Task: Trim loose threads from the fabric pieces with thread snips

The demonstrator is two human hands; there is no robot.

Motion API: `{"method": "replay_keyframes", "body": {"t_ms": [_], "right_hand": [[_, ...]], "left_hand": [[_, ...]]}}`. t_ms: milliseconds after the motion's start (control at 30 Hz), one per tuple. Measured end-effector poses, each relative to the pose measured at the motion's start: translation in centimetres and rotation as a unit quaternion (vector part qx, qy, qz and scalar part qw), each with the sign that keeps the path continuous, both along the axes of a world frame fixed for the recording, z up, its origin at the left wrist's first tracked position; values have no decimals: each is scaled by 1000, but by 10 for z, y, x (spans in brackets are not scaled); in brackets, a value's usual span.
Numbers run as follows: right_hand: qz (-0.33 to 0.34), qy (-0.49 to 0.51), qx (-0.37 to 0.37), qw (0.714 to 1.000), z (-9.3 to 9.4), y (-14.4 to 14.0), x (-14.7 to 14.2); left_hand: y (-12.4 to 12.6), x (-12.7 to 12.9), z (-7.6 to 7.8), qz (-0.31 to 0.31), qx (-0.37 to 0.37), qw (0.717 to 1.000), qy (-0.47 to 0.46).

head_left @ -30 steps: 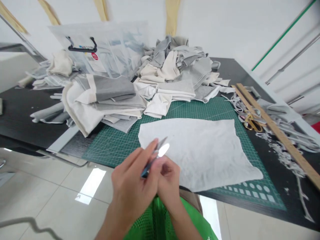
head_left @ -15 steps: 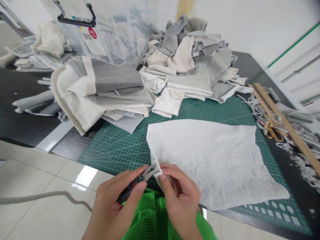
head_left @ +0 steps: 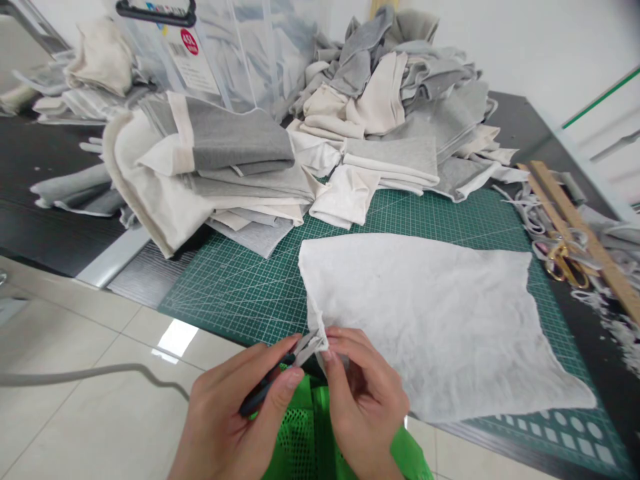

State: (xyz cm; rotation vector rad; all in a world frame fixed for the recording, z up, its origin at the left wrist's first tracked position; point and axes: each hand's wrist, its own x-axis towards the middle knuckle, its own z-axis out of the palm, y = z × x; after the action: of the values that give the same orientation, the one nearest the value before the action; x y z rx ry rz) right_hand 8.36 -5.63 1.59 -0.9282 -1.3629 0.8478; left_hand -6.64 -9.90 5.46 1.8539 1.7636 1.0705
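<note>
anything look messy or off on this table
Yes: thin grey fabric trimmings lie strewn over the black table's right edge, tangled around gold-handled scissors. The white cloth sheet is wrinkled, with a crooked near edge.

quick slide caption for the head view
Left hand holds snips to white cloth corner pinched by right hand.

folded fabric piles point(head_left: 240, 167), wooden ruler point(head_left: 585, 237), perhaps gold scissors point(head_left: 565, 263)

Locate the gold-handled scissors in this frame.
In the head view, the gold-handled scissors lie at the table's far right, among fabric trimmings beside the wooden ruler, just off the green cutting mat.
</note>
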Motion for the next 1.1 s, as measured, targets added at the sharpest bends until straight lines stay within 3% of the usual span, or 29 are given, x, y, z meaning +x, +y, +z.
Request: {"method": "replay_keyframes", "body": {"t_ms": [633,1100], "right_hand": [[3,8,-16,1000,-1,-1,0],[-1,23,-12,1000,-3,-2,-2]], "left_hand": [[-4,4,2,7,8,999,39],[-5,11,8,48,-22,998,-15]]}}
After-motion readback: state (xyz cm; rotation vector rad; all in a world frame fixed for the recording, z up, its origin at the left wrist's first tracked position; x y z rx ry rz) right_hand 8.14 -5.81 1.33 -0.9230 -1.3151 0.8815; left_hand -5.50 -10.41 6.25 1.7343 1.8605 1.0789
